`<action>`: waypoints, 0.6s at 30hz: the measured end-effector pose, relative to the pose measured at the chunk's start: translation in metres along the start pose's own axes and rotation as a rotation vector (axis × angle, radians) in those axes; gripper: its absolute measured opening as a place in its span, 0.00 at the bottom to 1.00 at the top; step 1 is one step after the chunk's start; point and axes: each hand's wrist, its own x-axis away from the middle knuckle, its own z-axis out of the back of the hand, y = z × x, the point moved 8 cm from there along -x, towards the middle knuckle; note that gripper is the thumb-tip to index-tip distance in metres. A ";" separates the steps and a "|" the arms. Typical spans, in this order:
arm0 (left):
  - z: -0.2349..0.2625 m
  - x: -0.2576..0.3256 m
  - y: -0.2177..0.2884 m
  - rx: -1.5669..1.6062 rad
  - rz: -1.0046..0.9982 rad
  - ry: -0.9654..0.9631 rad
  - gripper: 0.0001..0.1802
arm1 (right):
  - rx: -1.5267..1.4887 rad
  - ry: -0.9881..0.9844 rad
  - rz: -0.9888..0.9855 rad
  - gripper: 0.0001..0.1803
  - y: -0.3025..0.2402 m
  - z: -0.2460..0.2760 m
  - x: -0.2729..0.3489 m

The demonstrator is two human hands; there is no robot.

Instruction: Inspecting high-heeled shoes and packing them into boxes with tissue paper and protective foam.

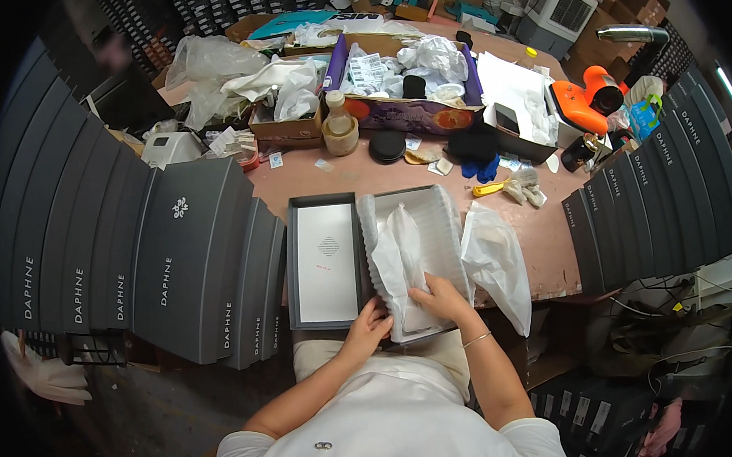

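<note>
In front of me an open shoebox (458, 262), lined with white ribbed padding, rests tilted at the table's near edge. A bundle of white tissue paper (400, 240) lies inside; what it wraps is hidden. My left hand (368, 330) is closed round the box's near left corner. My right hand (443, 300) reaches into the near end of the box, fingers closed against the tissue paper. Just left lies a dark grey box lid (294, 266), its white inside facing up. To the right, a loose white sheet (497, 256) hangs over the table edge.
Stacks of dark grey shoeboxes stand at left (186, 260) and right (657, 194). Behind are a purple carton (405, 115) of crumpled paper, a glue jar (339, 132), a yellow-handled brush (492, 188), black round pads (387, 146) and an orange tape dispenser (579, 106).
</note>
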 end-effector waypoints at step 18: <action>0.121 0.071 -0.002 -0.130 -0.291 0.384 0.10 | 0.163 -0.198 0.058 0.33 0.014 -0.025 -0.009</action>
